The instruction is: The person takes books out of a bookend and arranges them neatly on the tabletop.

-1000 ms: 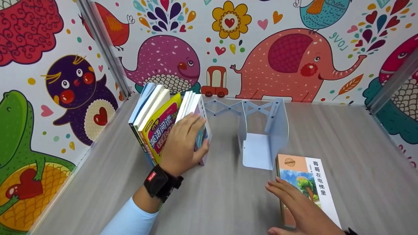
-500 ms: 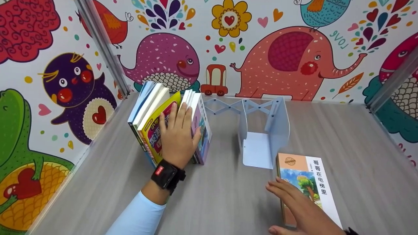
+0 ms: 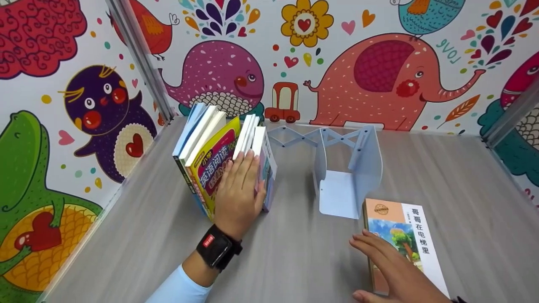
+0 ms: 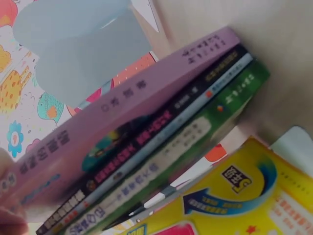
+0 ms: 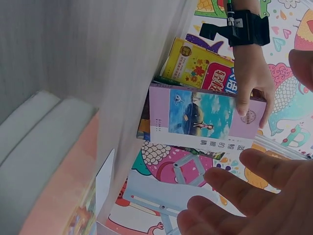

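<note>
At the left in the head view, my left hand (image 3: 238,206) lies over the near side of several upright slim books (image 3: 247,134), fingers on one side and thumb on the purple cover. The right wrist view shows that purple book (image 5: 200,115) face on, gripped at its edge. Spines of purple, black, light blue and green books (image 4: 220,110) stand together in the left wrist view; a yellow book (image 3: 212,164) leans beside them. My right hand (image 3: 393,269), fingers extended and holding nothing, hovers by an orange-and-white book (image 3: 427,244) lying flat on the table.
A light blue expandable bookend (image 3: 370,164) with a crisscross lattice (image 3: 301,136) stands at the back, its left part hidden by the books. More blue and white books (image 3: 191,130) lean at the far left. Cartoon-printed panels (image 3: 337,84) enclose the grey table (image 3: 294,261).
My left hand has shifted across the tops of the books, its fingers now closer together and nearer the slim books. My right hand stays by the flat book; the head view has turned slightly.
</note>
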Available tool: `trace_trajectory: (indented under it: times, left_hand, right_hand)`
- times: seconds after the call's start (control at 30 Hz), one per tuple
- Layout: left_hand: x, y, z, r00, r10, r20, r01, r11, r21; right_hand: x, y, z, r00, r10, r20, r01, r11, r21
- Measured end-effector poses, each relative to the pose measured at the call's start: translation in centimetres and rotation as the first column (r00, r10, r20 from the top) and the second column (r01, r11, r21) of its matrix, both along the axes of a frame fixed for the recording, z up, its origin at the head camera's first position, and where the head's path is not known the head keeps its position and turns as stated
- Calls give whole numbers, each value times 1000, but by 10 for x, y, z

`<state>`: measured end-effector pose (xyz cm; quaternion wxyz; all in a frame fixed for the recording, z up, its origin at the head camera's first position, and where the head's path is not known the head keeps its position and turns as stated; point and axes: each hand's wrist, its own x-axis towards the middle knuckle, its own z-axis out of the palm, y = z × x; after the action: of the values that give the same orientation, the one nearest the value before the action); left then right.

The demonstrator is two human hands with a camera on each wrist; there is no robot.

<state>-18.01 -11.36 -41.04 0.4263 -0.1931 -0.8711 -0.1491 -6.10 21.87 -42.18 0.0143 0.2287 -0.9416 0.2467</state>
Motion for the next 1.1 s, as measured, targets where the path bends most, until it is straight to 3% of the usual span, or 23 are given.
trace_trajectory:
  times: [0.23, 0.4, 0.6, 0.77, 0.9, 1.03, 1.1]
  left_hand:
    - [5, 6, -5, 998, -44, -36, 43, 999, -2]
    - [9, 8, -12, 993, -112, -29, 114, 990, 77]
    - [16, 10, -24, 977, -209, -39, 213, 964, 161]
    - [20, 6, -29, 950, -307, -63, 313, 924, 218]
    - [27, 8, -27, 923, -371, -104, 385, 887, 256]
    - [43, 17, -19, 885, -457, -82, 456, 821, 343]
    - [54, 21, -15, 856, -515, -55, 493, 777, 391]
  right_hand:
    - [3, 0, -4, 1000, -7, -23, 7, 1000, 16]
    - [5, 0, -7, 999, -22, -28, 23, 1000, 15]
    - [7, 0, -4, 999, -42, -26, 42, 999, 2]
    - [7, 0, -6, 997, -3, -74, 3, 1000, -4]
    - [7, -1, -4, 999, -21, -32, 21, 1000, -2]
    - [5, -2, 2, 998, -62, -15, 62, 998, -7]
    - [4, -2, 3, 997, -76, -4, 76, 997, -28]
